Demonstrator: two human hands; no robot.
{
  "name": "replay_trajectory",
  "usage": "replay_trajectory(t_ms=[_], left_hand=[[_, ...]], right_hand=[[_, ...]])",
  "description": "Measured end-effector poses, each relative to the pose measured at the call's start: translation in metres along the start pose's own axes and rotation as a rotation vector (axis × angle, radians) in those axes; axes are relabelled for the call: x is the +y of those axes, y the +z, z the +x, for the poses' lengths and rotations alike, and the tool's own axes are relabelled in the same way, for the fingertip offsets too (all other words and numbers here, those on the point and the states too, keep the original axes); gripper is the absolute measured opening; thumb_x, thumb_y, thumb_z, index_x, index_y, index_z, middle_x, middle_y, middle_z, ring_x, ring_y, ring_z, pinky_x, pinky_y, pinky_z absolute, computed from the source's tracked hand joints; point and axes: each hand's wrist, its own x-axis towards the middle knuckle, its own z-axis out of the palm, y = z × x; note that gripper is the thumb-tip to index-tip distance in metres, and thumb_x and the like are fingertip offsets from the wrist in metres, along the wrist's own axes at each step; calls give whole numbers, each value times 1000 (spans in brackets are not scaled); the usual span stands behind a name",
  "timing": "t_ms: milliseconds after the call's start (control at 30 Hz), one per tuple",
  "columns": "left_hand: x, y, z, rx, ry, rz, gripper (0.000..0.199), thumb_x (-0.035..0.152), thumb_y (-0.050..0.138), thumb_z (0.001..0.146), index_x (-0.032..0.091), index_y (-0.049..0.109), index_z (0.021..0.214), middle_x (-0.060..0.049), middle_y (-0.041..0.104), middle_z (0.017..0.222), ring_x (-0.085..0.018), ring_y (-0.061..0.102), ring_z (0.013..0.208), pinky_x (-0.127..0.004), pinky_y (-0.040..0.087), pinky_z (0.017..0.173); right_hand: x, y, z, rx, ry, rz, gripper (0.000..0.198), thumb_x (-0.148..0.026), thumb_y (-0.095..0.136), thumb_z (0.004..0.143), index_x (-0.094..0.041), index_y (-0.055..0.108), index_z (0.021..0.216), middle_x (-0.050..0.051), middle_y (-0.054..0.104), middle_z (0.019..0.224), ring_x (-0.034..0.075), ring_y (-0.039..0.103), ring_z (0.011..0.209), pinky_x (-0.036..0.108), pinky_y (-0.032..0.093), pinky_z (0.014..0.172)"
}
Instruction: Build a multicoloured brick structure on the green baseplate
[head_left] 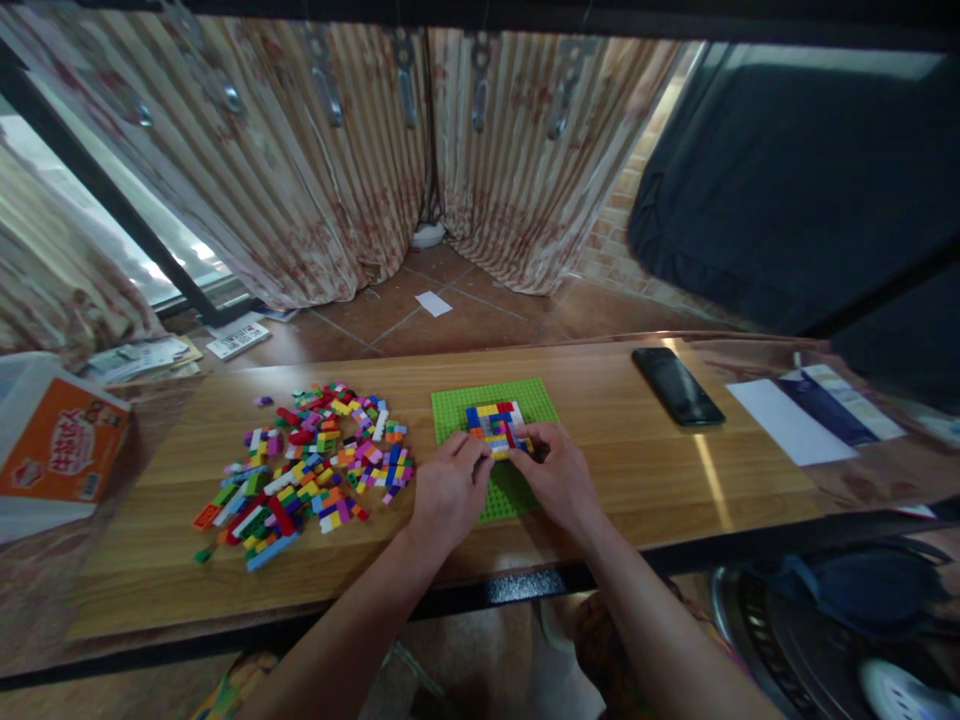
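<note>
A small structure of coloured toy bricks [493, 410], with red, yellow, white, blue and orange pieces, stands on a green studded baseplate [546, 398]. My left hand [450, 487] is closed at its front left corner, thumb and fingers pinched on the bricks there. From the right, my right hand [559, 472] grips the structure's front right side, its thumb close to the left fingertips. Part of the front row of bricks is hidden under my fingers. To the left, a wide heap of loose toy bricks [304, 478] in many colours spreads over the wooden table [630, 500].
A black smartphone [678, 386] lies at the table's right. Beyond it are a white sheet [784, 425] and a dark blue leaflet [829, 405]. A clear tub with an orange label [67, 440] stands at the left. Striped curtains [337, 170] hang behind.
</note>
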Motion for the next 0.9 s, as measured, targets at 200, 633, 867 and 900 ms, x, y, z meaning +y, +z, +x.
replay_trajectory(t_ms=[200, 633, 867, 900], left_hand=[[-5, 5, -1, -31, 154, 58, 21, 17, 47, 93, 18, 63, 79, -5, 63, 83, -15, 60, 78, -26, 46, 72], [-5, 3, -3, -37, 135, -12, 20, 17, 48, 93, 17, 63, 79, -5, 64, 83, -16, 60, 77, -26, 46, 69], [-15, -11, 5, 149, -46, -254, 11, 15, 55, 87, 17, 65, 83, -2, 65, 79, -14, 60, 73, -24, 46, 68], [-15, -11, 7, 163, -88, -254, 9, 16, 56, 86, 17, 64, 80, -2, 64, 77, -14, 60, 71, -24, 46, 67]], right_hand=[[0, -1, 0, -10, 5, -16, 17, -28, 64, 75, -20, 67, 90, 5, 65, 92, 19, 61, 84, 34, 48, 77], [0, -3, 2, -36, 31, 10, 19, -31, 64, 74, -19, 68, 89, 6, 66, 93, 19, 61, 82, 35, 48, 77], [-3, -3, 6, -54, 136, 0, 28, -37, 61, 75, -17, 71, 92, 6, 66, 88, 18, 58, 74, 33, 46, 73], [-5, -2, 6, -39, 129, -21, 26, -35, 62, 75, -16, 70, 91, 6, 66, 89, 18, 58, 75, 33, 46, 74]])
